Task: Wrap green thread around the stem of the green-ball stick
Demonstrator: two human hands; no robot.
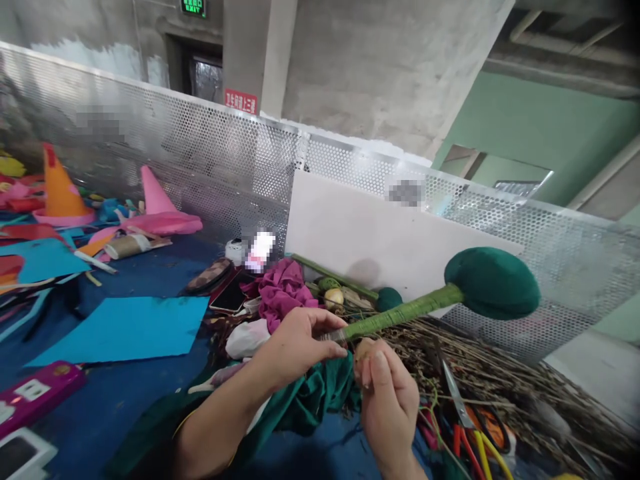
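Observation:
My left hand (296,340) pinches the bare lower end of a stick wrapped in green tape (400,315). The stick rises to the right and ends in a dark green velvet oval head (493,282). My right hand (386,393) is closed just below the stick's end, its thumb and fingers pressed on something small and tan that I cannot make out. Under both hands lies crumpled dark green cloth (310,400) on the blue table (130,400).
A heap of dry twigs (480,373) lies to the right, with scissors (457,400) and red and yellow tool handles (473,447). Magenta cloth (283,293), a white board (380,233), cyan paper (125,327), pink (155,193) and orange (57,187) cones and a perforated metal fence (225,160) stand around.

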